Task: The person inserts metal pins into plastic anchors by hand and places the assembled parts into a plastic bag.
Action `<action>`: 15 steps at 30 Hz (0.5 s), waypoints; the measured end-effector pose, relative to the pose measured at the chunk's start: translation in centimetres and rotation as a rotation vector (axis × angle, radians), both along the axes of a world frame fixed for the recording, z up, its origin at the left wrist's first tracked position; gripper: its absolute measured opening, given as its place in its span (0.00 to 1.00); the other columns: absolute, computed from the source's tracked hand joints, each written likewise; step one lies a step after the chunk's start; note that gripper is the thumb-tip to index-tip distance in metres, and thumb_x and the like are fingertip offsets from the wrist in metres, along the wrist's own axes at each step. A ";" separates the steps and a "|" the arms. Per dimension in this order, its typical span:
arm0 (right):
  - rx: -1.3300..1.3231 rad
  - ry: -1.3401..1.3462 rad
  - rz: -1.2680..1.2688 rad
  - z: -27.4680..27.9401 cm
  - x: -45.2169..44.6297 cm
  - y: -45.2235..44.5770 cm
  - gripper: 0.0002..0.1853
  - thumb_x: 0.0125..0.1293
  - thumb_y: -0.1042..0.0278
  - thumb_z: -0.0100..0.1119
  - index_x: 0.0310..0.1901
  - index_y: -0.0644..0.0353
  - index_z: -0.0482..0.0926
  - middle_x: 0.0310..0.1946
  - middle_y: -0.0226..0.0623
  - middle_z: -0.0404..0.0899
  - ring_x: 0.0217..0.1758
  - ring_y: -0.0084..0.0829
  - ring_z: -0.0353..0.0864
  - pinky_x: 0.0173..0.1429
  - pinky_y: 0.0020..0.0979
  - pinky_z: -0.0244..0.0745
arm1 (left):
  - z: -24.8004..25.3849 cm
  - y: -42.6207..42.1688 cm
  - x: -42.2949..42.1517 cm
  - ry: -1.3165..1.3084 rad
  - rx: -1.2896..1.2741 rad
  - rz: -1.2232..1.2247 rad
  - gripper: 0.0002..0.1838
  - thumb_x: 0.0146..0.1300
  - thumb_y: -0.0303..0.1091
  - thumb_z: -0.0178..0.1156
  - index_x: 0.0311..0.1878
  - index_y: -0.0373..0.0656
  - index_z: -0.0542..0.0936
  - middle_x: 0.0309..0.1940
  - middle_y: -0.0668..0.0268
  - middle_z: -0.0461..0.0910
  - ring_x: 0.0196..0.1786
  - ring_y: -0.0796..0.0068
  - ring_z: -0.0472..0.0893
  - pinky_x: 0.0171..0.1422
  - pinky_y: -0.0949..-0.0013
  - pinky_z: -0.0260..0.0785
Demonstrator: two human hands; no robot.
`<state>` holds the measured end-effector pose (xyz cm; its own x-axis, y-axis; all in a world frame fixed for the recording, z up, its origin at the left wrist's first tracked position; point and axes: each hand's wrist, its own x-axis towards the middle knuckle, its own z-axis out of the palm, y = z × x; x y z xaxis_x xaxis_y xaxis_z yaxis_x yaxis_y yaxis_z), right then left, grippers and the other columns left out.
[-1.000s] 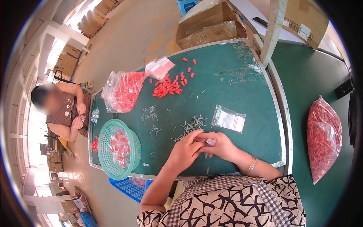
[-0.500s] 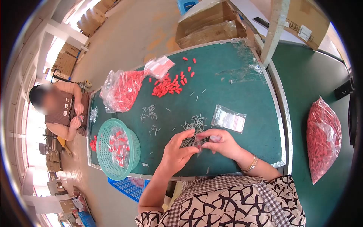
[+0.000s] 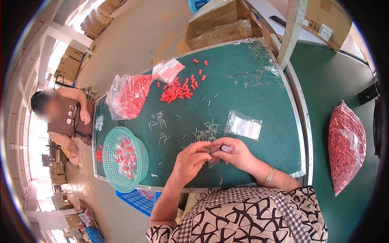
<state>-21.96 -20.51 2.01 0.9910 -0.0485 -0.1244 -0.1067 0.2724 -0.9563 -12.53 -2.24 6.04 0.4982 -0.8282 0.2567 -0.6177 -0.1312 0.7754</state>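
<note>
Both hands meet near the table's front edge over a small clear plastic bag (image 3: 213,163). My left hand (image 3: 189,163) pinches the bag's left side, thumb and fingers together. My right hand (image 3: 237,154) grips it from the other side, with a bit of crumpled clear plastic (image 3: 227,149) showing above its fingers. The bag's contents are mostly hidden by my fingers. Just beyond the hands lies a heap of thin metal pins (image 3: 206,131), partly covered by them. To its right, a stack of flat clear zip bags (image 3: 244,124) rests on the green table (image 3: 219,75).
A mint-green basket (image 3: 142,162) with filled bags stands at the left. Behind it are an opened bag of red plugs (image 3: 129,97), loose red plugs (image 3: 176,92) and smaller pin groups (image 3: 157,119). A large red-filled bag (image 3: 346,148) lies right. A co-worker (image 3: 60,113) sits far left.
My left fingers have drawn closer together at the bag. The co-worker's hands have moved apart, one lowered toward the lap's side. The whole view has shifted slightly.
</note>
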 end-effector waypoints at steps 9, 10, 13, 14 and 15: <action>-0.163 -0.058 -0.013 0.4 0.0 -0.4 0.07 0.63 0.72 0.65 0.42 0.60 0.85 0.35 0.34 0.82 0.30 0.24 0.81 0.32 0.26 0.76 | -0.3 0.1 -0.2 -0.056 -0.018 0.091 0.10 0.51 0.14 0.63 0.35 0.39 0.82 0.50 0.57 0.80 0.43 0.68 0.83 0.43 0.70 0.76; -0.226 -0.098 -0.046 0.6 0.0 -0.4 0.07 0.62 0.73 0.65 0.42 0.60 0.85 0.35 0.35 0.82 0.30 0.26 0.82 0.34 0.27 0.77 | -0.4 0.1 -0.2 -0.060 -0.018 0.105 0.10 0.51 0.13 0.63 0.35 0.39 0.82 0.50 0.57 0.80 0.43 0.68 0.83 0.43 0.70 0.76; -0.459 -0.269 -0.173 -0.2 0.1 0.0 0.09 0.59 0.75 0.67 0.42 0.60 0.84 0.34 0.38 0.82 0.32 0.34 0.83 0.36 0.32 0.78 | -0.6 0.2 0.1 -0.177 0.067 0.139 0.11 0.51 0.14 0.61 0.37 0.38 0.81 0.52 0.57 0.79 0.46 0.63 0.83 0.46 0.66 0.76; -0.544 -0.334 -0.221 -0.6 0.2 0.2 0.10 0.57 0.76 0.67 0.42 0.60 0.84 0.33 0.39 0.82 0.33 0.36 0.84 0.37 0.33 0.78 | -0.4 0.0 0.0 -0.236 0.125 0.117 0.11 0.51 0.15 0.61 0.38 0.39 0.81 0.53 0.57 0.78 0.48 0.62 0.82 0.48 0.64 0.75; -0.570 -0.358 -0.231 -0.6 0.1 0.2 0.11 0.56 0.77 0.67 0.42 0.60 0.84 0.33 0.40 0.82 0.33 0.38 0.84 0.37 0.34 0.78 | 0.1 -0.4 -0.3 -0.295 0.183 0.096 0.11 0.52 0.16 0.60 0.39 0.39 0.80 0.53 0.57 0.77 0.49 0.60 0.81 0.50 0.61 0.74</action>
